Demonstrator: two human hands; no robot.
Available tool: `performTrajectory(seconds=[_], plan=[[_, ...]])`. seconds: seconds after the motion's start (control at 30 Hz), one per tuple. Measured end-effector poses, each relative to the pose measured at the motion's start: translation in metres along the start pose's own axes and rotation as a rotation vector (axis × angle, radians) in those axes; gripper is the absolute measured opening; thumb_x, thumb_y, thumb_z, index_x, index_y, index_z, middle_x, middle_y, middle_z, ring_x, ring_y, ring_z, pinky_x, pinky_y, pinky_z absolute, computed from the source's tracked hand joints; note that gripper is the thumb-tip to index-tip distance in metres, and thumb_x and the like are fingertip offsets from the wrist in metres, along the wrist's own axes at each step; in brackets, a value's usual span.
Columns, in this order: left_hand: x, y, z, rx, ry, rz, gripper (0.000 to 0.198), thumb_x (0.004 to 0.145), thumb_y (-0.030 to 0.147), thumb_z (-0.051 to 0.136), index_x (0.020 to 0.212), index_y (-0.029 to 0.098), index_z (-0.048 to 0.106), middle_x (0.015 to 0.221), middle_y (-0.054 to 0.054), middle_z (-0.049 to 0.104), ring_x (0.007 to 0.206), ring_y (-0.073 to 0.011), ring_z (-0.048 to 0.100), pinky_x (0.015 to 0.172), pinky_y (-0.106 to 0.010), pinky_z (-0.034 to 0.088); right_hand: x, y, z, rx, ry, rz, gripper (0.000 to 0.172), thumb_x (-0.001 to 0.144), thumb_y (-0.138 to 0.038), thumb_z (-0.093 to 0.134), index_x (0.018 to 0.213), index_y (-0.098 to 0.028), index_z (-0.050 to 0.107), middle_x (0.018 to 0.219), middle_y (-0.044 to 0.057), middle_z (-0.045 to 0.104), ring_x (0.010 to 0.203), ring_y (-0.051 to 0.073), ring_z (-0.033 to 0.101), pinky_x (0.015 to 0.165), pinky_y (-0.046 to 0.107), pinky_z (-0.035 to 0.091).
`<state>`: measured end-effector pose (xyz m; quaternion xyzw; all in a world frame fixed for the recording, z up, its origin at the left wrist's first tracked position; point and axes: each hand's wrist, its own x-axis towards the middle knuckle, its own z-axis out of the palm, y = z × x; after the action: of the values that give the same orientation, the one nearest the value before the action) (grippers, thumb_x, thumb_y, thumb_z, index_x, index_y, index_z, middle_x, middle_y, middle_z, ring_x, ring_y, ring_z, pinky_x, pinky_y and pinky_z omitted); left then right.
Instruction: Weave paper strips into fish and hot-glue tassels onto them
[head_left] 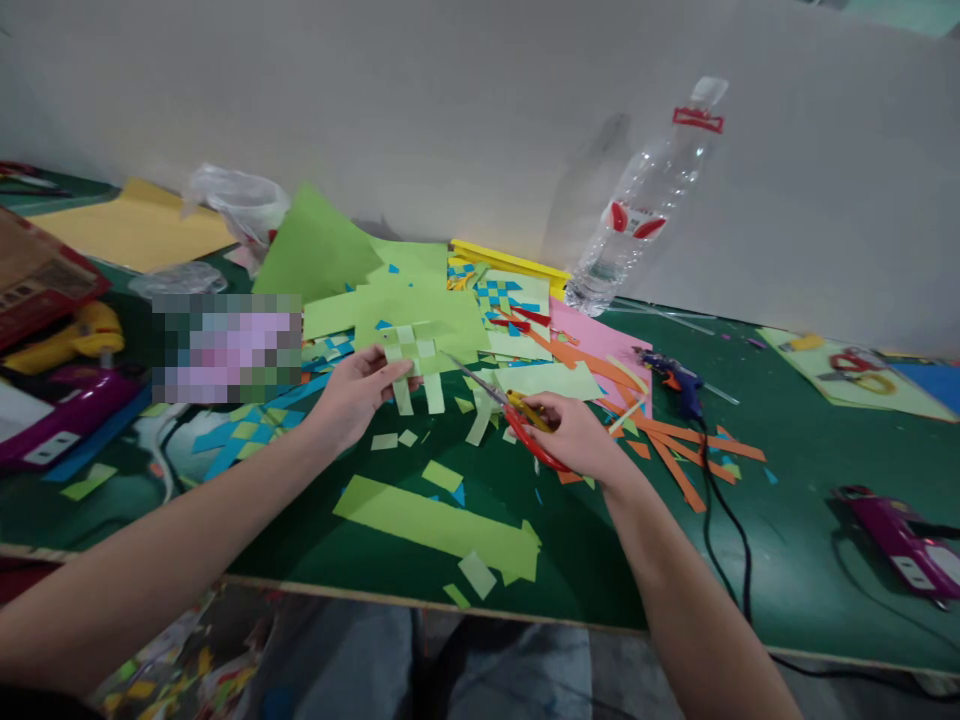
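While left hand [358, 392] pinches woven paper [415, 360], right hand [574, 436] grips scissors [517, 412].

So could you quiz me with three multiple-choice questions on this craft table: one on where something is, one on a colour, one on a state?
1. Where is the bottle?
A. leaning on the wall at the back
B. lying at the table's front edge
C. in the left hand

2. What colour are the scissors' handles?
A. blue
B. red and yellow
C. black

3. What is the left hand doing?
A. resting flat and empty
B. holding a woven green paper piece
C. gripping the glue gun

Answers:
1 A, it tilts against the white wall.
2 B, red loops with yellow show in the right hand.
3 B, its fingers pinch the piece.
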<state>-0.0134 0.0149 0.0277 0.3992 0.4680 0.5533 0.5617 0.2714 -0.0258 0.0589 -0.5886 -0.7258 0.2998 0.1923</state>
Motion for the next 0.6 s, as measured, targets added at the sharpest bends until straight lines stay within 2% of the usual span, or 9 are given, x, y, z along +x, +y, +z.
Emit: performTrajectory(seconds=[0.33,0.6], plan=[[0.001,-0.002,-0.001,0.005,0.007,0.037,0.023,0.076,0.023,0.076,0.097,0.017,0.069,0.1,-0.007,0.072,0.073,-0.0156,0.069,0.071,-0.03,0.062,0.002,0.005,0.004,0.094,0.052,0.034,0.036,0.077,-0.04,0.07,0.107,-0.02,0.066,0.098,0.006,0.073,0.091,0.024,0.069,0.074,0.034,0.053],[0.005,-0.007,-0.006,-0.006,0.01,0.071,0.022,0.074,0.024,0.078,0.092,0.018,0.067,0.089,-0.005,0.07,0.073,-0.0169,0.069,0.065,-0.028,0.06,0.005,0.011,0.008,0.15,0.115,0.035,0.039,0.077,-0.042,0.068,0.109,-0.021,0.061,0.112,0.008,0.07,0.096,0.023,0.068,0.082,0.037,0.054]])
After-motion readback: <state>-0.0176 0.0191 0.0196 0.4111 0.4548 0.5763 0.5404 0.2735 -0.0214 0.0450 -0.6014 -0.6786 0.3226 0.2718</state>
